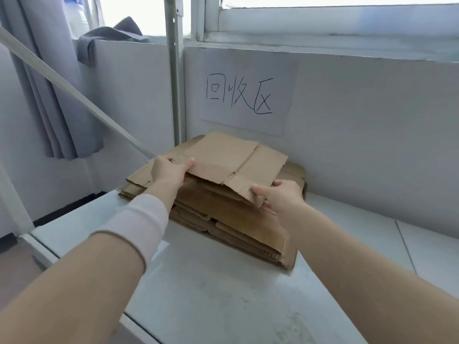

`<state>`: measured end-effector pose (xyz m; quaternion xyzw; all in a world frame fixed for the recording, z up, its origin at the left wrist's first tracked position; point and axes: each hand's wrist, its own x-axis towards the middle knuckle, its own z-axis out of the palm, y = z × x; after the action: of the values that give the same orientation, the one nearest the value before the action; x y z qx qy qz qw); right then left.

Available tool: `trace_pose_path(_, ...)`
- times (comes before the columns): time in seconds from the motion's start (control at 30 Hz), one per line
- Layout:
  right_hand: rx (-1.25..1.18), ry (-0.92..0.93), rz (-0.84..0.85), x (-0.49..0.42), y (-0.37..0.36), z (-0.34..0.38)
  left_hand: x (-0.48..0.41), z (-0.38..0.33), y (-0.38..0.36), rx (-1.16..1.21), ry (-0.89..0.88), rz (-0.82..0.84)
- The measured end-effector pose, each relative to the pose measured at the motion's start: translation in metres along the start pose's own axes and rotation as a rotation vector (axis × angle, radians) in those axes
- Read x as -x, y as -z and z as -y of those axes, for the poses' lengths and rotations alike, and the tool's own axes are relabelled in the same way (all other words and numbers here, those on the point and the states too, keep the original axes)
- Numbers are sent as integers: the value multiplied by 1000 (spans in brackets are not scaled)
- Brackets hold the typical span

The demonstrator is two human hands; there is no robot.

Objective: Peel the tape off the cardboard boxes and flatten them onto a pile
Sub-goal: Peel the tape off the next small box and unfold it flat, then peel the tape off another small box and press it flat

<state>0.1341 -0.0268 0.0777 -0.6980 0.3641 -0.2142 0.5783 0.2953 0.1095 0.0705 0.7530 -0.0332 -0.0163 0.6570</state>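
Note:
A flattened brown cardboard box (231,157) lies on top of a pile of flattened boxes (233,224) at the back of a white table (223,294). My left hand (169,170) grips the top box's near left edge, thumb on top. Gripping its near right corner is my right hand (280,194), fingers curled under the flap. The near edge of the top box is lifted slightly off the pile. No tape shows on it.
A white wall with a handwritten paper sign (246,98) stands right behind the pile. A metal post (175,70) rises at the back left, a slanted white bar (74,95) crosses the left side, and a grey curtain (49,95) hangs there.

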Motion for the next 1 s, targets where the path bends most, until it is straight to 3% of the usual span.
trace_pose_path(0.23, 448, 16, -44, -37, -24, -21, -29, 39, -18, -821, -119, -126)
trace_pose_path(0.4, 593, 152, -75, -32, -21, -29, -12, 43, -25, -830, -481, 17)
trace_pose_path(0.53, 681, 185, -58, -28, -18, -25, -1, 33, -31, -965, -557, 67)
trace_pose_path(0.73, 684, 272, -47, -19, -4, -10, 25, -9, -24, -865, -585, 75)
trace_pose_path(0.87, 809, 356, -64, 3, 31, -6, 59, -39, -22, -980, -781, 52)
trace_pose_path(1.0, 1010, 443, -84, 43, 93, -20, 117, -62, -42, -1213, -973, 188)
